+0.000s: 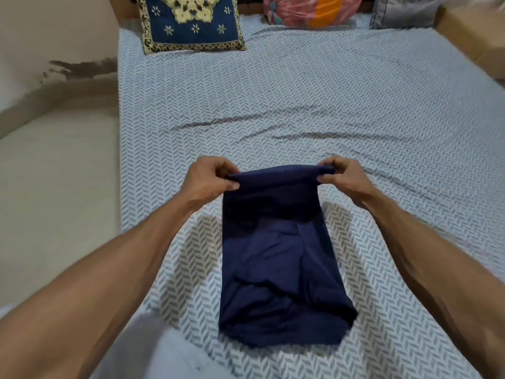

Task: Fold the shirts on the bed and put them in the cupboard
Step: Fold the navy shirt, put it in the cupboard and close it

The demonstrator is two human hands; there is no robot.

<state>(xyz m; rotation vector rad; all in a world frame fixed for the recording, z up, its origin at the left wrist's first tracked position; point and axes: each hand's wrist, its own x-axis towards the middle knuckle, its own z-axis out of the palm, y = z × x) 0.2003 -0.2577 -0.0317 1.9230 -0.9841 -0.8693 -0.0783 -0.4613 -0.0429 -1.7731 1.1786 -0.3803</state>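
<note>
The left hand [211, 177] and the right hand [343, 175] pinch with curled fingers the far edge of a soft navy shirt [276, 258], a long folded strip lying on the herringbone-patterned bed [355, 105].

Navy shirt [276, 258] folded into narrow strip, lengthwise on bed [355, 110], far edge lifted off sheet.
</note>
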